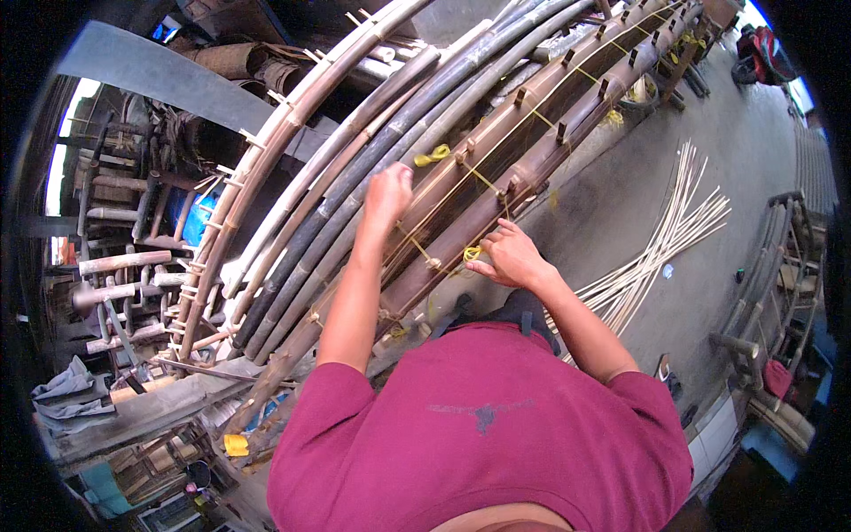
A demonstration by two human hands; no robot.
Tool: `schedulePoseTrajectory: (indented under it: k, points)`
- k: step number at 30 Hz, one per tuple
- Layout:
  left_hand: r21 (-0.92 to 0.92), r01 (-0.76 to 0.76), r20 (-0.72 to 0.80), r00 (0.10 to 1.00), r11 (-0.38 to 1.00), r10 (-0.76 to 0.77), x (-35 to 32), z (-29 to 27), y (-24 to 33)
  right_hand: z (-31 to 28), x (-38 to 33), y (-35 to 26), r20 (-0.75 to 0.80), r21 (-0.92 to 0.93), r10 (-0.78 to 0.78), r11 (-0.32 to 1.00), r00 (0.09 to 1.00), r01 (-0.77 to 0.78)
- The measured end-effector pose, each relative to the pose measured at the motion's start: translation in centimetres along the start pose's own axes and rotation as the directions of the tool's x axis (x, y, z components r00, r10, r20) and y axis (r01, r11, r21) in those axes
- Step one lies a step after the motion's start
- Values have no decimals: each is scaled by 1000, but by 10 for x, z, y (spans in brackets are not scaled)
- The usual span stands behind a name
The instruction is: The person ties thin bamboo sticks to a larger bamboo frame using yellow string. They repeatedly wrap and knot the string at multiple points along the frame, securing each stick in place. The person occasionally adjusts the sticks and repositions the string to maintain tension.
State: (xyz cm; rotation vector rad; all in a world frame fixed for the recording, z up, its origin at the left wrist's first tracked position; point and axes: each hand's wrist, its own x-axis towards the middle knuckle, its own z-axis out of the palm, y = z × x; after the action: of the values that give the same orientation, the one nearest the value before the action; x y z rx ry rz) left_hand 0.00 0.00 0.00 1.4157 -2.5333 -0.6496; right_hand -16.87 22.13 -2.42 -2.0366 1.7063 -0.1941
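Note:
A long frame of brown bamboo poles (pixel 532 160) with wooden pegs runs from lower left to upper right. Yellow string (pixel 486 181) crosses between its poles, with a loose knot (pixel 432 156) near the middle. My left hand (pixel 388 191) is closed on top of a pole, apparently gripping the string there. My right hand (pixel 507 255) rests on the lower pole, fingers pinched at a small yellow loop of string (pixel 472 254). A maroon shirt fills the lower part of the view.
Several pale and dark bamboo poles (pixel 301 204) lie stacked to the left of the frame. Thin pale bamboo strips (pixel 674 230) are spread on the grey concrete floor at right. Bamboo furniture frames (pixel 780 293) stand at far right; a yellow string spool (pixel 236 444) sits at lower left.

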Motion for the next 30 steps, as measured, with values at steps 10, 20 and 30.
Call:
schedulePoseTrajectory:
  k: [10,20,30]
  points:
    - [-521,-279,-30,950,806,310,-5,-1,14,84,-22,-111,25,377,-38,926,999,26]
    - [-60,114,-380,916,992,-129,-70,-55,-20,109,4,-68,68,914,39,399,997,-78]
    - [-224,123,-292,938,967,-187,-147,117,-113,4,94,-187,-325,941,438,63,838,332]
